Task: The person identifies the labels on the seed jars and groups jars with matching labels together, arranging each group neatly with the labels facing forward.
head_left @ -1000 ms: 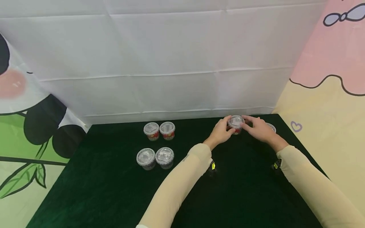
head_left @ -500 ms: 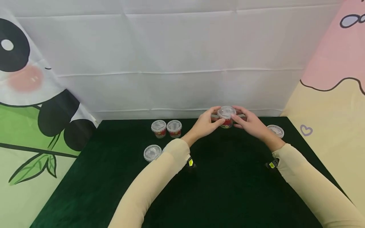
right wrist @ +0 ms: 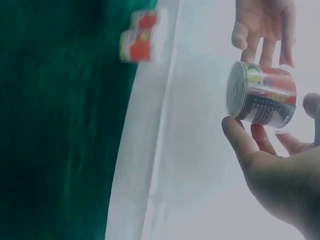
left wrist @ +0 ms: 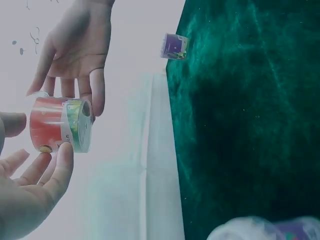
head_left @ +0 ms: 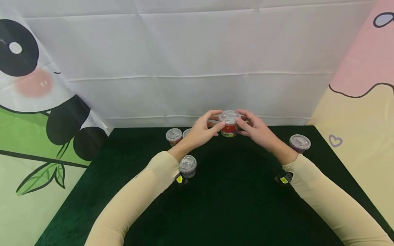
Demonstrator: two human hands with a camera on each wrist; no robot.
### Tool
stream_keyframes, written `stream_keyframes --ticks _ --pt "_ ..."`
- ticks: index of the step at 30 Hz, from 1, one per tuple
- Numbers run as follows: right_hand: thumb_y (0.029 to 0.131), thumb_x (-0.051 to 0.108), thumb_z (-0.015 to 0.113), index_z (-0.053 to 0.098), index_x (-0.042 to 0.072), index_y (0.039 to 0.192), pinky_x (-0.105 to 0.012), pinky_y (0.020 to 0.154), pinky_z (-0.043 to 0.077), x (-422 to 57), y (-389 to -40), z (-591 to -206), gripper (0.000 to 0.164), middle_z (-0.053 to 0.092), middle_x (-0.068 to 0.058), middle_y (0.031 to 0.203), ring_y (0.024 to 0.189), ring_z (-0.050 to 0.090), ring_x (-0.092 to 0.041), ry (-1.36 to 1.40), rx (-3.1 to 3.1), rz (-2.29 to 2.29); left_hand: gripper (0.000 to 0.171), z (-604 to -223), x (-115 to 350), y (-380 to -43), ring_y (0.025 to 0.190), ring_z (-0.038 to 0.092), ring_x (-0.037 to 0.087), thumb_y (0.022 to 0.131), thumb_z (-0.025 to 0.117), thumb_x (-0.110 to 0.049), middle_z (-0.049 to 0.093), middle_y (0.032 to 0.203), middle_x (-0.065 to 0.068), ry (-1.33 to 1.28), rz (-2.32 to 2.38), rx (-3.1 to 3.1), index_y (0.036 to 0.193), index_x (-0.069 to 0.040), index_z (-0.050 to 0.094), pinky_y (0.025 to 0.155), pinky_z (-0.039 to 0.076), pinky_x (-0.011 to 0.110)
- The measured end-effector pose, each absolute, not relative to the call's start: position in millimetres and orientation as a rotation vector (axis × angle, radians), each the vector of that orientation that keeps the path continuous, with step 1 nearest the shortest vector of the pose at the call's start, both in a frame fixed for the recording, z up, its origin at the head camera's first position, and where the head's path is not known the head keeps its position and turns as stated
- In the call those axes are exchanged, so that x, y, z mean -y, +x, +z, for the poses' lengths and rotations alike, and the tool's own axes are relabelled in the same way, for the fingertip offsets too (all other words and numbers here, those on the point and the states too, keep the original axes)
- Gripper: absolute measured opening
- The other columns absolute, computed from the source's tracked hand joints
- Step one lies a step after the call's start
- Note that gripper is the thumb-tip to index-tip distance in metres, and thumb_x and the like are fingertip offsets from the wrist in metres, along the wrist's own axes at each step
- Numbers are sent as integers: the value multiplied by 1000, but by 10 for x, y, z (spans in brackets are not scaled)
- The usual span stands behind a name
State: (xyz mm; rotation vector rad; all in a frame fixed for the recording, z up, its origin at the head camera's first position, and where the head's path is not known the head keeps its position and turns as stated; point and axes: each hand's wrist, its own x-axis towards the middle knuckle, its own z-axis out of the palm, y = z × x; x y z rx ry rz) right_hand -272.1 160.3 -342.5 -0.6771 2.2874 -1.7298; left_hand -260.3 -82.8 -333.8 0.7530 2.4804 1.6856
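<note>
Holding the red-labelled cup (head_left: 229, 127) between them, the left hand (head_left: 201, 131) and the right hand (head_left: 257, 130) bend fingers and thumbs against its two sides. The cup is upright in the air, near the far edge of the desk (head_left: 234, 201). Near the desk's right edge stands a purple-labelled cup (head_left: 300, 142); toward the desk's left are other lidded cups (head_left: 173, 134), partly covered by the left arm (head_left: 132, 194).

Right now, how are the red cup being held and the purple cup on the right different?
The red cup is up in the air between the left hand and the right hand, but the purple cup stands on the green cloth. The red cup shows red on its label; the purple cup shows purple. Both are round cups with lids on.
</note>
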Motion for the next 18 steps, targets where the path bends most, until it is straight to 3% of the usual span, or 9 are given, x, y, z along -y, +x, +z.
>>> stream_keyframes --ticks 4,10,18 --pt "108 41 46 28 12 159 -48 105 48 -1480 -2627 -3356 61 40 -18 148 134 46 -35 -661 -2237 -1777 49 -3274 974 -2521 112 63 36 106 58 -25 53 135 16 787 1710 -2472 150 -10 44 83 60 38" --pt "107 46 46 30 14 159 -50 107 46 -1304 -2515 -3314 63 40 -13 150 132 47 -34 -594 -2100 -1882 44 -3296 1135 -2497 108 64 32 107 55 -21 54 129 15 811 1808 -2414 149 -10 46 84 60 41" --pt "106 47 49 31 13 157 -46 107 47 -1150 -2464 -3424 64 39 -14 147 126 49 -33 -451 -1850 -1957 45 -3465 1238 -2471 117 61 35 109 49 -28 51 139 18 652 1873 -2255 150 -11 42 92 57 41"
